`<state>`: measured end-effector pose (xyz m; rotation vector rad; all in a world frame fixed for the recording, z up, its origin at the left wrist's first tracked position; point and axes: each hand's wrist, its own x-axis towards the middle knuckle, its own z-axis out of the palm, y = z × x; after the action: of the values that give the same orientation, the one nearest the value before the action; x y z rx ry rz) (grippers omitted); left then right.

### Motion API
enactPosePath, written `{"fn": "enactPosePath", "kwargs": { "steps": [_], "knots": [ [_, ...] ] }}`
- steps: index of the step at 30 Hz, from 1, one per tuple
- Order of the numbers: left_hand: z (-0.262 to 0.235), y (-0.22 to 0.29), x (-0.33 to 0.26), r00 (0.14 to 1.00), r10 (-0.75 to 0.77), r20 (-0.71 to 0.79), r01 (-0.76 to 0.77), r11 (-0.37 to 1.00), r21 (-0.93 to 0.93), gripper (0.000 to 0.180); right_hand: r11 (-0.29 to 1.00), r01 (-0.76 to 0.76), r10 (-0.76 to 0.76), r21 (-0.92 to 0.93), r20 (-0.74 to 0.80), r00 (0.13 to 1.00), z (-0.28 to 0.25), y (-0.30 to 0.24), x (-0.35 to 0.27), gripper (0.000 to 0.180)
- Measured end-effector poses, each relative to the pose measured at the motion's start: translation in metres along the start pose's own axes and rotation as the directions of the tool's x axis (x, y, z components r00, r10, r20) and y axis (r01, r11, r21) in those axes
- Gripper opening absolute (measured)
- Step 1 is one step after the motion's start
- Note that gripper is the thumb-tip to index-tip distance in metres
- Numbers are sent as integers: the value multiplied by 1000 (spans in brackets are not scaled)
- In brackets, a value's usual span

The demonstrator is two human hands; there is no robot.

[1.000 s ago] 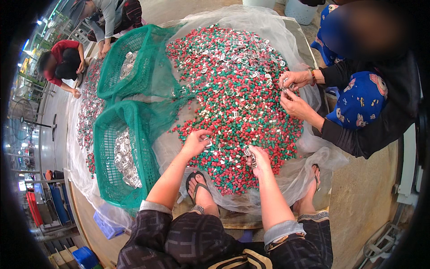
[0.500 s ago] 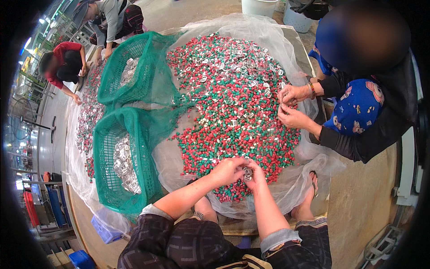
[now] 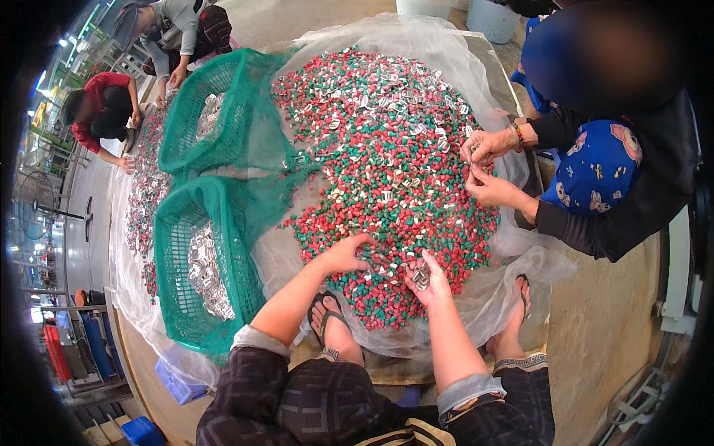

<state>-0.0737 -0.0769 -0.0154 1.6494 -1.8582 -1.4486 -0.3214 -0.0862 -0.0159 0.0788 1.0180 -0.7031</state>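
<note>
**Left hand and right hand now apart at the heap**

Half a second ago the two hands were meeting at the near edge of the heap; now they are separated, and the left one is reaching to the left over the red and green pellets; its thumb and fingers stand apart, and I see nothing between them. The right hand is turned palm up and cupped around several silvery clips; so, as I judge it, the gathered clips rest in the right hand alone, while the left is free for picking.

More clips lie scattered among the pellets, mostly at the far side; others are inside the near basket, to the left, and in the far basket behind it. The heap lies on a pale net; from the right, a co-worker's hands are close together at its edge, with some small thing which I cannot tell clearly.
</note>
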Motion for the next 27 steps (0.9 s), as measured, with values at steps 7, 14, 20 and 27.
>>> {"fn": "enactPosePath", "kwargs": {
  "steps": [7, 14, 20, 27],
  "knots": [
    [-21, 8, -11, 977, -102, -188, 61, 976, -211, 46, 1000, -6, 6, 0, 47, 999, -15, -1, 9, 14],
    [7, 27, -13, 992, -16, -125, 24, 998, 63, 31, 999, -31, 32, -8, 146, 989, -13, -6, 5, 29],
    [16, 25, -14, 982, -16, -189, 34, 995, 92, 25, 998, -45, 33, 47, 238, 971, 5, -11, -10, 50],
    [9, 62, -11, 979, 35, -202, -41, 999, -25, 20, 990, -68, 32, 127, 266, 963, 7, -10, -11, 59]
  ]
}}
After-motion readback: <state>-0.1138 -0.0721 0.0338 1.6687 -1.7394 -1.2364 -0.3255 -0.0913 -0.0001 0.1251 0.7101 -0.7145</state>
